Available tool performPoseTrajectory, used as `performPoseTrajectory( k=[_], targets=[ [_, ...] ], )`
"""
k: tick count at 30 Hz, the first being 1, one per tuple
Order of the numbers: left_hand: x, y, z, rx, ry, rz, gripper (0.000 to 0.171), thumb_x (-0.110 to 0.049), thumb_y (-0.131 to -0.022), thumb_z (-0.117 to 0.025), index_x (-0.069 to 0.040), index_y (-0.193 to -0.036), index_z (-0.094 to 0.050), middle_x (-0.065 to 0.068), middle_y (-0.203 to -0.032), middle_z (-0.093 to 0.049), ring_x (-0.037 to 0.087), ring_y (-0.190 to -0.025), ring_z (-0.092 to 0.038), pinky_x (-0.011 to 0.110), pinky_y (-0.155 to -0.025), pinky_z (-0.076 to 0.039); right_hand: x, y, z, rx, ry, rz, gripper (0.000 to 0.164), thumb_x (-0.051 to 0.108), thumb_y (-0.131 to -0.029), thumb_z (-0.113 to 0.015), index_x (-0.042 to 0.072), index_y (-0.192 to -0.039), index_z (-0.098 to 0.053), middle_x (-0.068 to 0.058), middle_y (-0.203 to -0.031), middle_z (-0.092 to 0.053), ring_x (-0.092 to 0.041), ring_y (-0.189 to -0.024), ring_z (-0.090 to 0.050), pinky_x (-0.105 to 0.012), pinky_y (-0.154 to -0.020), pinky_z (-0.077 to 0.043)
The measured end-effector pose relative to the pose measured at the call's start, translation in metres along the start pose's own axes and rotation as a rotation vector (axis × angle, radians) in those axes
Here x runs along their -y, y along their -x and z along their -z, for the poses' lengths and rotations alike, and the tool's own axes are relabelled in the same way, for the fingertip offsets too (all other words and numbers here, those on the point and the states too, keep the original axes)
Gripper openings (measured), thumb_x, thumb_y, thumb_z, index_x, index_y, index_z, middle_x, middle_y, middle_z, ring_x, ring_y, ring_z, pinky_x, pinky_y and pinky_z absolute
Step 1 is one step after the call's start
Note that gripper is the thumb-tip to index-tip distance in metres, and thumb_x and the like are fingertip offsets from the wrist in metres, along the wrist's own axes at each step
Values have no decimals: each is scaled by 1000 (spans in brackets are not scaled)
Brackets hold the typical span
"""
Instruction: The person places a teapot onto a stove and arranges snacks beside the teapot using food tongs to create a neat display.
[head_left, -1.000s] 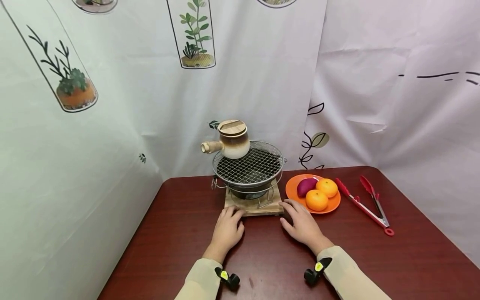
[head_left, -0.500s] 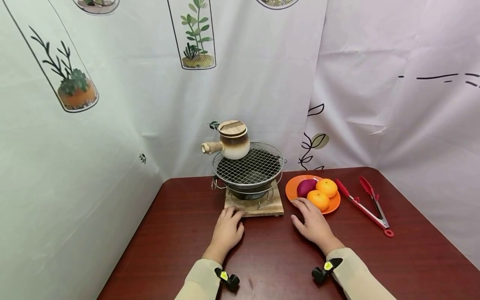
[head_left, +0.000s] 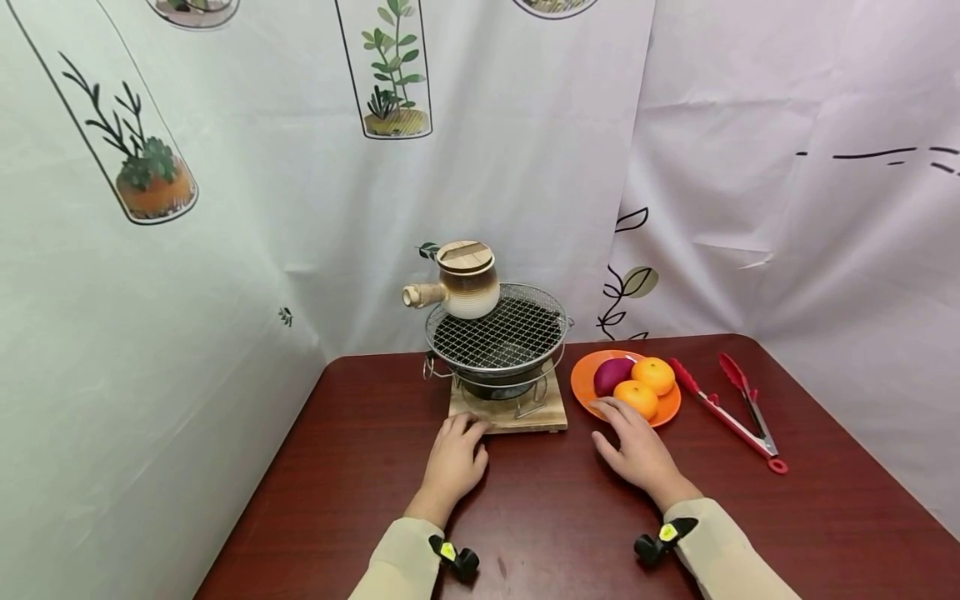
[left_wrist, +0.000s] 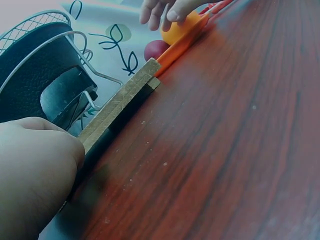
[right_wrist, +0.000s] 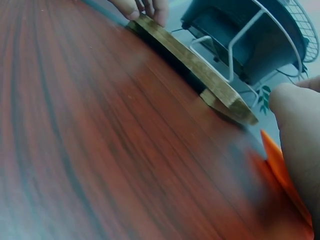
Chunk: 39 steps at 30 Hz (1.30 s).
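My left hand (head_left: pixel 453 458) rests its fingers on the front left corner of a wooden board (head_left: pixel 543 408). On that board stands a round black tabletop grill with a wire mesh top (head_left: pixel 502 333). A lidded clay pot (head_left: pixel 470 296) with a side handle sits on the mesh at the back left. Fingers loosely bent, my right hand (head_left: pixel 639 450) is at the near edge of an orange plate (head_left: pixel 582 385) and holds nothing. The plate carries two mandarins (head_left: pixel 653 375) and a purple oval fruit or vegetable (head_left: pixel 612 377). The right fingertips overlap the plate's rim; contact is unclear.
Red-tipped tongs (head_left: pixel 750 433) lie spread to the right of the plate. The dark red tabletop (head_left: pixel 525 517) extends toward me. A white printed cloth (head_left: pixel 525 167) hangs behind and on both sides.
My right hand has left the board's front right corner and moved right to the plate, slowing lately. The left hand has stayed at the board's corner.
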<state>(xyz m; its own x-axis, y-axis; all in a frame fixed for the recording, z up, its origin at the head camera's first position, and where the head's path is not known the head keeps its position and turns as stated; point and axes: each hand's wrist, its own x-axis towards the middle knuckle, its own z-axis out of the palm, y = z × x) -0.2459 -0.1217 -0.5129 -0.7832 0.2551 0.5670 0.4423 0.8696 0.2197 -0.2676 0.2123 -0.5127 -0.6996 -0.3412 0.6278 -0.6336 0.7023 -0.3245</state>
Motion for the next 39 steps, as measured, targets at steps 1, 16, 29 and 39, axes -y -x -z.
performPoseTrajectory(
  k=[1, 16, 29, 39],
  targets=[
    [0, 0, 0, 1, -3, 1, 35, -9, -81, -68, -17, -116, -73, 8, -121, -62, 34, -117, -55, 49, -100, -46, -1, 1, 1, -5, 4, 3, 51, 17, -86, -76, 10, -134, -61, -10, -133, -57, -31, -121, -55, -53, -103, -43],
    [-1, 1, 0, 8, 5, 7, 35, -9, -82, -69, -17, -116, -73, 8, -122, -61, 34, -117, -55, 49, -100, -46, -20, 12, 20, -163, 17, 77, 47, 6, -78, -79, 8, -124, -66, -9, -122, -64, -28, -113, -59, -8, -112, -19],
    [1, 0, -1, -6, -1, -3, 35, -9, -81, -69, -16, -115, -73, 8, -119, -62, 34, -114, -56, 49, -98, -46, -40, 18, 31, -231, 71, 63, 44, 6, -78, -77, 6, -121, -66, -13, -115, -65, -33, -106, -58, -7, -110, -19],
    [-1, 0, 1, 7, 15, 13, 36, -8, -81, -70, -17, -116, -72, 8, -120, -61, 34, -116, -55, 49, -99, -46, -53, 25, 41, -215, 131, -26, 42, 6, -79, -76, 5, -120, -66, -16, -117, -65, -33, -107, -58, -7, -110, -17]
  ],
)
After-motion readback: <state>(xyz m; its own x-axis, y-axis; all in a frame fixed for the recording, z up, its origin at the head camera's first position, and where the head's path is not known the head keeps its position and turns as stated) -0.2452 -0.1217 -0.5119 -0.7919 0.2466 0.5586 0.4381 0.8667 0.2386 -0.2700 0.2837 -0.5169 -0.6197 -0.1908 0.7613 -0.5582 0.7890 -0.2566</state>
